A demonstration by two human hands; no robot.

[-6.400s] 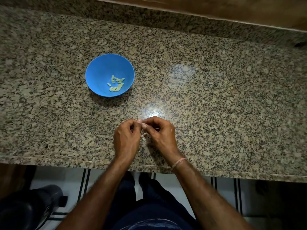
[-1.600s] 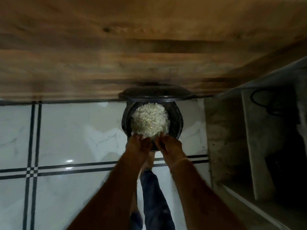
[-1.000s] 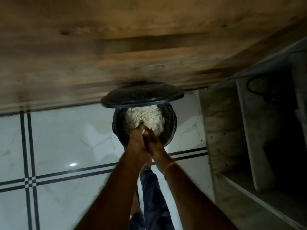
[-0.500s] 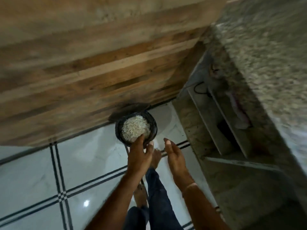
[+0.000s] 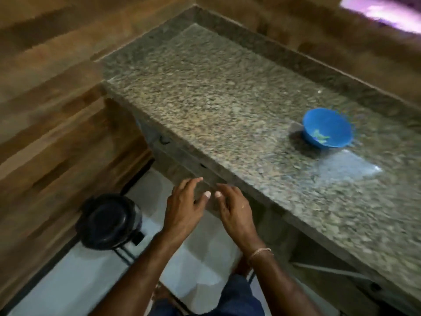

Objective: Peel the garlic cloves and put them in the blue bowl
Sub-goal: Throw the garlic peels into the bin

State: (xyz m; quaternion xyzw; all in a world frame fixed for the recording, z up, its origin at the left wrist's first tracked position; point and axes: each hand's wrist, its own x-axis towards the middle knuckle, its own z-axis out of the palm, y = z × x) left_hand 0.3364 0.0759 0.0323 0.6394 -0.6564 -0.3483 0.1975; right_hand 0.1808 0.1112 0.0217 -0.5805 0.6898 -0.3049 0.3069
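The blue bowl (image 5: 327,127) stands on the granite counter (image 5: 216,106) at the right, with a few pale peeled garlic cloves (image 5: 320,135) in its bottom. My left hand (image 5: 185,205) and my right hand (image 5: 233,208) hover side by side below the counter's front edge, over the floor. Both have their fingers spread and hold nothing that I can see. The whole view is blurred by motion.
A black bin (image 5: 109,221) with its lid down stands on the white tiled floor (image 5: 75,281) at the lower left, against a wooden wall (image 5: 45,110). Open shelves show under the counter at the right. My legs are at the bottom.
My hands have come away from the bin of peels, whose lid now looks down. The view has swung up from the floor to the counter and the blue bowl.
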